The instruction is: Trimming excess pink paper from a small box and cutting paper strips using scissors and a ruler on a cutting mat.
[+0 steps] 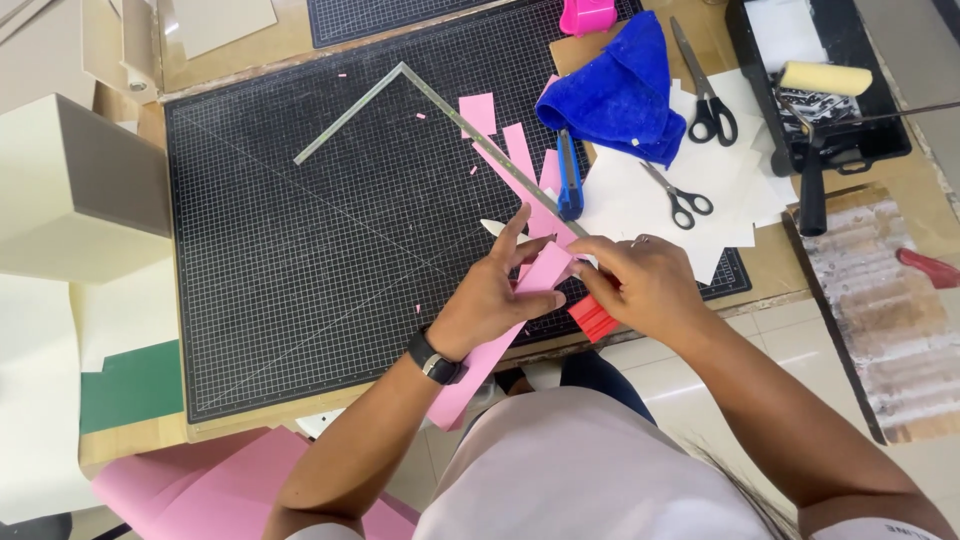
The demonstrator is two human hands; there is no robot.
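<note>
Both hands hold a pink strip (520, 300) above the mat's (300, 250) near edge. Left hand (495, 300) fingers pinch it from below; right hand (640, 285) fingers close on its top, a red block (592, 318) beneath.

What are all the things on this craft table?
cutting mat: one, black with a grid, middle of the table
metal square ruler: one, silver, on the mat
pink paper strip: one, long, held in both hands
pink paper scraps: several, beside the ruler
knife: one, blue, near the scraps
cloth: one, blue, top of the mat
scissors: two pairs, black handles, on white paper
paint roller: one, cream, in a black tray
red piece: one, under the right hand
wristwatch: one, black, left wrist
left hand: grips the strip
right hand: pinches the strip's top end
</note>
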